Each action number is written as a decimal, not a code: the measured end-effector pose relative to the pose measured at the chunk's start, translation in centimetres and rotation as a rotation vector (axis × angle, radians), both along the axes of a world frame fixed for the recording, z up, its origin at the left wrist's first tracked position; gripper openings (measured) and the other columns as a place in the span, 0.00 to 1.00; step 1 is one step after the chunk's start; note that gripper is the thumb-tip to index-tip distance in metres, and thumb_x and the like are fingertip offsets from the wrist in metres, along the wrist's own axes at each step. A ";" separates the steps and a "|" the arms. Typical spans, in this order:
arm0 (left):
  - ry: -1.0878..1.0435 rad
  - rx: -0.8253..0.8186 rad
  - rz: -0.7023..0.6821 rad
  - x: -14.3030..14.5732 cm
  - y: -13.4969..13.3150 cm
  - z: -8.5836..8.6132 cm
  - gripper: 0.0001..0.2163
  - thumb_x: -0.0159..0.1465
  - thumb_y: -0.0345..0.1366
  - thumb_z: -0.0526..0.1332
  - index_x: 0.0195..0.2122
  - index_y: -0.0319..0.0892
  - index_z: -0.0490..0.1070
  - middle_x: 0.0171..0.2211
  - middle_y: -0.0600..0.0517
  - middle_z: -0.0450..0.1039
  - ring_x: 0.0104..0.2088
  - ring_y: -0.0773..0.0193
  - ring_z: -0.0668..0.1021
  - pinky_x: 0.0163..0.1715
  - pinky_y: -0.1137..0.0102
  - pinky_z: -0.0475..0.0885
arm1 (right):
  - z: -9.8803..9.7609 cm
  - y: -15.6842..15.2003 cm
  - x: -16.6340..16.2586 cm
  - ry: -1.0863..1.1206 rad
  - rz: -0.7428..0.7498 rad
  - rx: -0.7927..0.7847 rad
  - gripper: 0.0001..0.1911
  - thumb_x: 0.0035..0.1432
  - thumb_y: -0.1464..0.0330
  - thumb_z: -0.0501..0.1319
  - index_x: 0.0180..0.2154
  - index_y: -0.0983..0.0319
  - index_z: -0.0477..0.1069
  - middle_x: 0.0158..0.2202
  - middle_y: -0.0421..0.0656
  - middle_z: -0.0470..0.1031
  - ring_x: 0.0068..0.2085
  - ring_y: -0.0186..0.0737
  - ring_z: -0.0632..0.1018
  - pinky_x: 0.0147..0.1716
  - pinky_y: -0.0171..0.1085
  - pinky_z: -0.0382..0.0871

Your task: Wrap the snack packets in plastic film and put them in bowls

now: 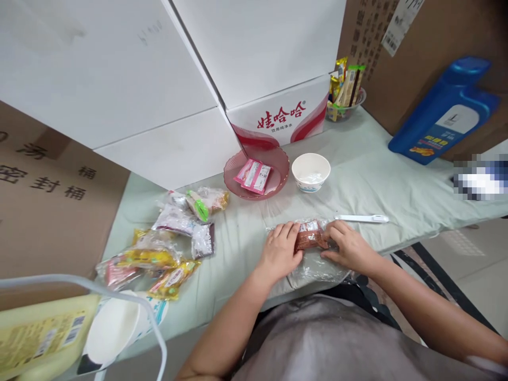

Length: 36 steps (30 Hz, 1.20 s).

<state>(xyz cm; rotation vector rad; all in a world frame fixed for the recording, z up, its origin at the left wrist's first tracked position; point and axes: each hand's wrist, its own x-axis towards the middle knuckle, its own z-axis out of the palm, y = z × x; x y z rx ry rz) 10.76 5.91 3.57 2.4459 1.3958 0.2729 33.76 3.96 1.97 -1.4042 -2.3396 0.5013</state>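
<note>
A small brown snack packet (309, 236) in clear wrap lies near the front edge of the pale green table (369, 174). My left hand (280, 250) presses on its left end with fingers curled over it. At the packet's right end my right hand (346, 245) pinches the wrapper. Crinkled clear plastic (313, 267) spreads out under both hands. Just beyond my right hand lies a white spoon (362, 218).
A pink dish (273, 159) holding pink sachets and a white bowl (310, 171) stand mid-table. Several snack packets (166, 248) lie at left, paper cups (115, 328) below them. White cartons (273, 114) stand behind, a blue jug (444, 114) at right, a bowl of sticks (345, 87) at the back.
</note>
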 end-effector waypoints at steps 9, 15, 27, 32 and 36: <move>-0.540 -0.203 0.282 -2.9 2.0 0.3 0.12 0.61 0.30 0.54 0.40 0.41 0.76 0.37 0.49 0.80 0.38 0.61 0.80 0.41 0.66 0.74 | -2.7 0.3 -0.2 -0.113 0.006 0.125 0.38 0.55 0.52 0.64 0.62 0.62 0.60 0.63 0.53 0.63 0.64 0.59 0.61 0.59 0.57 0.57; -0.980 -0.181 0.597 -4.5 5.3 1.2 0.12 0.61 0.42 0.60 0.35 0.39 0.76 0.29 0.51 0.77 0.25 0.68 0.75 0.25 0.74 0.71 | -2.4 0.3 -0.3 -0.129 0.056 0.105 0.34 0.59 0.54 0.61 0.62 0.62 0.61 0.64 0.50 0.63 0.64 0.54 0.62 0.59 0.54 0.58; -0.989 0.047 0.537 -4.7 9.6 1.8 0.28 0.60 0.47 0.65 0.58 0.43 0.62 0.57 0.40 0.66 0.42 0.60 0.79 0.36 0.68 0.76 | -2.4 0.3 -0.3 -0.112 0.048 0.100 0.34 0.59 0.52 0.61 0.62 0.59 0.62 0.64 0.49 0.63 0.64 0.54 0.62 0.58 0.54 0.59; -0.530 0.528 0.317 -3.6 5.6 2.1 0.12 0.64 0.35 0.59 0.47 0.40 0.71 0.49 0.41 0.70 0.49 0.56 0.74 0.48 0.60 0.72 | -2.3 0.3 -0.3 -0.115 0.054 0.106 0.33 0.59 0.52 0.60 0.61 0.60 0.63 0.64 0.50 0.63 0.64 0.54 0.62 0.58 0.54 0.60; -0.235 0.367 -0.158 -2.6 1.5 1.2 0.08 0.65 0.31 0.57 0.42 0.42 0.74 0.40 0.46 0.75 0.45 0.58 0.76 0.48 0.60 0.72 | -2.4 0.2 -0.3 -0.125 0.046 0.116 0.33 0.59 0.53 0.61 0.62 0.60 0.63 0.65 0.51 0.62 0.65 0.55 0.61 0.59 0.55 0.59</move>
